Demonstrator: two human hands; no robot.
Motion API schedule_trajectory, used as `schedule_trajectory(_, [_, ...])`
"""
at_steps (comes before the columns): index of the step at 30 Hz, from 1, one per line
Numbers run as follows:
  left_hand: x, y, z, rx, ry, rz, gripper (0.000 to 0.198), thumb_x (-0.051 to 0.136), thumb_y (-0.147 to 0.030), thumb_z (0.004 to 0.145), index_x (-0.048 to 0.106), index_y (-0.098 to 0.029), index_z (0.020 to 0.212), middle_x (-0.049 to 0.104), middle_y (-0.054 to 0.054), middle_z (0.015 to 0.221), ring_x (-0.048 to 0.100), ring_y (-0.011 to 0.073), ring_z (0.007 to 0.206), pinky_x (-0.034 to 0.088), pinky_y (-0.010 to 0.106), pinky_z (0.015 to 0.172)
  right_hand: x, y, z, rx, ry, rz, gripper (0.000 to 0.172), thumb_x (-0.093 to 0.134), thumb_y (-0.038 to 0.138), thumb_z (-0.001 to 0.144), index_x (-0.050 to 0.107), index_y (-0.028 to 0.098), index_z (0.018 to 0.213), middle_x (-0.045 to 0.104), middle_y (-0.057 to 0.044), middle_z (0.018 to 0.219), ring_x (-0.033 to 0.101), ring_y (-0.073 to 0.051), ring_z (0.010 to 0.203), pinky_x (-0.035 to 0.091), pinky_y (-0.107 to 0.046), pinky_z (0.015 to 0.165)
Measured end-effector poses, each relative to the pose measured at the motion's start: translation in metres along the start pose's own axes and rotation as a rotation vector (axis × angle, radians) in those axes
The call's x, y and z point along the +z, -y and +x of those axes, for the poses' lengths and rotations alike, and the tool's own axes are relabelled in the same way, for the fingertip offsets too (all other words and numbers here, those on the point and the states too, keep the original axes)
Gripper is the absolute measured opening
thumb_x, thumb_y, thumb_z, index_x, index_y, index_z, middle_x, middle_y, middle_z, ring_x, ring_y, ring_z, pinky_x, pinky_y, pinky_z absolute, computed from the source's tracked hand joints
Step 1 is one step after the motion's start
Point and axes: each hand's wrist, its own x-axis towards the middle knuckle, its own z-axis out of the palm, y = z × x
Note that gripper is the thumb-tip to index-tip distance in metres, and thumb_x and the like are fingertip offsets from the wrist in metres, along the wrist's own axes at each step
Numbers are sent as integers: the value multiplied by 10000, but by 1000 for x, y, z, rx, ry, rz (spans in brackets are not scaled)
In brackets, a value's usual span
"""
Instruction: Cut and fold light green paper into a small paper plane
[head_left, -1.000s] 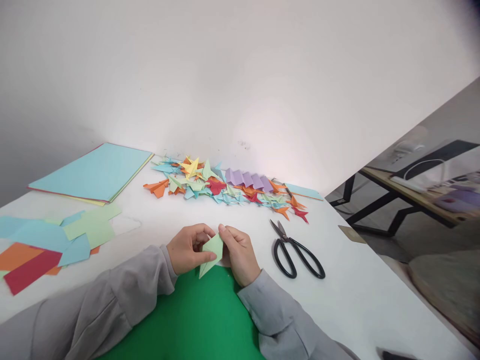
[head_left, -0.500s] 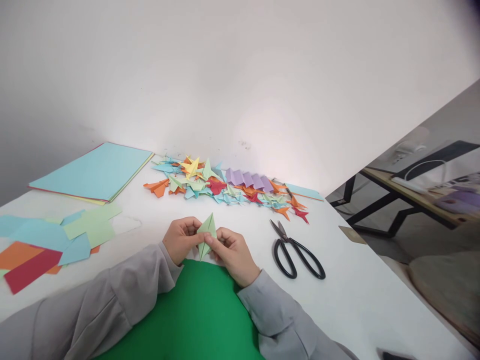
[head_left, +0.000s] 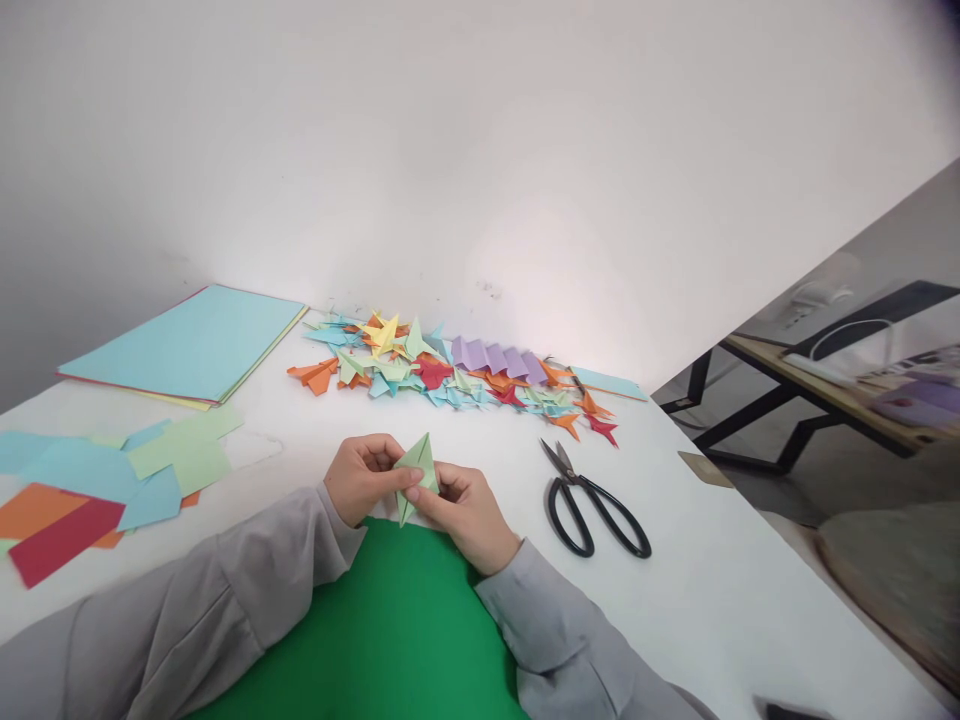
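Between my two hands is a small diamond-shaped piece of folded light green paper [head_left: 421,459], its long points up and down. My left hand [head_left: 365,480] pinches its left side, thumb in front and fingers curled behind. From the other side, my right hand [head_left: 469,510] grips it, the thumb pressed on the front face near the left thumb. A crease runs down the middle of the paper. The fingers behind it are partly hidden. Black-handled scissors [head_left: 589,497] lie with blades slightly apart to the right of my right hand.
A row of folded paper pieces [head_left: 433,373] in many colours lies along the wall. Stacked blue sheets [head_left: 187,340] are at the far left, with loose cut paper [head_left: 67,535] nearer. A second table [head_left: 814,385] stands beyond the right edge.
The green paper has tilted slightly and shifted a little right and down. The right thumb has slid slightly lower left on its face. Everything else stays in place.
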Motion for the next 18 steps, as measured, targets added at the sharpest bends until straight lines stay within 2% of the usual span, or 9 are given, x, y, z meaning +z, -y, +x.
schedule_trajectory(6, [-1,3,1,14,-9,-19,212,742,-220,483,567,-129,561,610,-7,531,535,98,486,413,215,484,0,1,-1,40,-10,15,309,620,397,655,442,164,557,326,78,434,276,-54,395,197,-197,378])
schedule_trajectory(9, [-3,7,3,21,-61,-19,213,721,-257,526,563,-130,589,602,-10,531,533,99,478,411,217,479,1,1,0,36,-102,113,278,635,389,648,456,182,698,415,82,445,368,-68,375,249,-189,373])
schedule_trajectory(12, [-5,9,4,22,-92,-34,216,699,-284,564,560,-131,626,593,-14,530,525,96,473,410,218,470,1,0,2,-1,-192,211,268,609,384,681,427,195,728,456,82,449,413,-73,365,290,-189,377])
schedule_trajectory(18, [-3,7,3,35,-72,26,216,703,-269,557,549,-128,613,564,-29,507,506,83,468,406,201,460,1,0,2,1,-188,189,260,614,363,688,424,187,704,433,91,429,404,-60,352,280,-170,350])
